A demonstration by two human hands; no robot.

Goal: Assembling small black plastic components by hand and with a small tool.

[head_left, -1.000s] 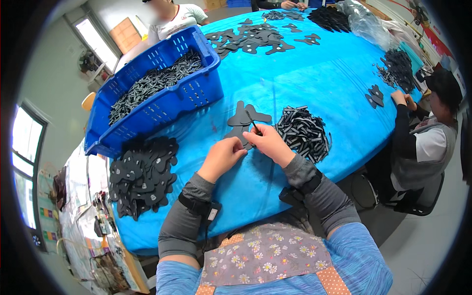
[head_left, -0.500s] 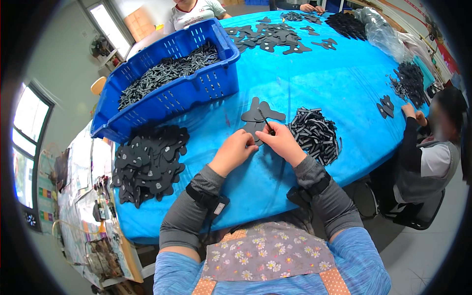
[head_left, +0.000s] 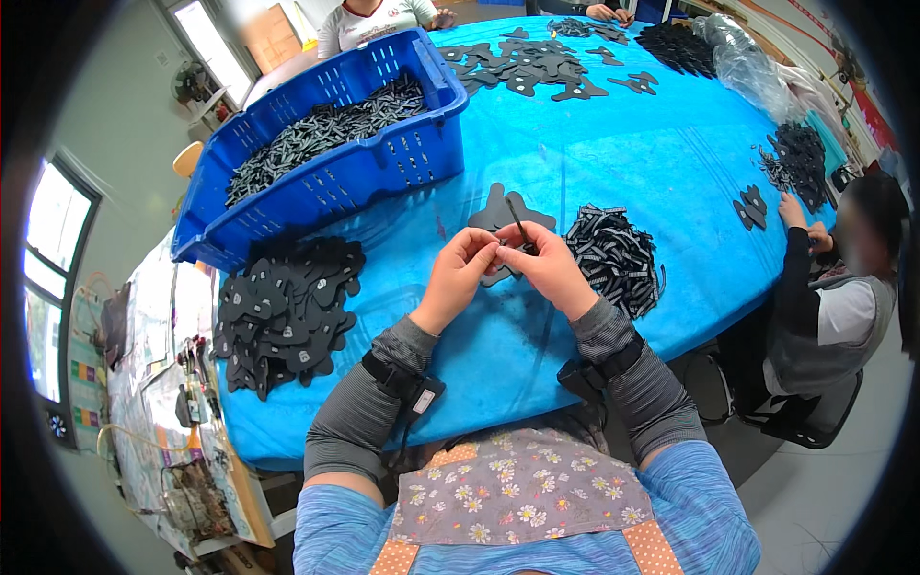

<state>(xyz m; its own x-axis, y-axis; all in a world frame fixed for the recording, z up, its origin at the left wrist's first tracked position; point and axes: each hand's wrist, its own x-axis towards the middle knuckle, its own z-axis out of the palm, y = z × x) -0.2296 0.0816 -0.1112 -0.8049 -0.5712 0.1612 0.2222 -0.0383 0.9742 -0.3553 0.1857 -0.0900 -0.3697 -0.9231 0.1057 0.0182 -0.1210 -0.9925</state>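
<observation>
- One broad table (head_left: 652, 163) under a blue cover fills the scene, spreading out beneath and well beyond the fingers!
- Next in size, the blue crate (head_left: 383, 172), up and to the left of the fingers, its slotted walls around a mass of small grey-and-black strips.
- Off to the right, well apart from the fingers, a co-worker (head_left: 843, 316) in a grey vest sits at the table's edge.
- Down to the left of the fingers, and here's a big heap of black cut-outs (head_left: 287, 321), small pale marks on some of them.
- Just right of the fingers, a smaller pile of dark strips (head_left: 613, 264) with pale stripes, loose on the cover.
- Left hand (head_left: 458, 278): thumb and forefinger pinched together, right up against the other hand's fingertips. Anything between them is too small to tell.
- Right hand (head_left: 554, 273): fingers curled and closed, gripping a tool!
- Below and just beyond the fingers, flat black shapes (head_left: 494, 206) lie on the cover, rounded lobes showing, the rest partly hidden by both hands.
- And the slimmest of the lot, that slim dark tool (head_left: 518, 222), slanting up and away from the right fingers, tip leaning left over the shapes.
</observation>
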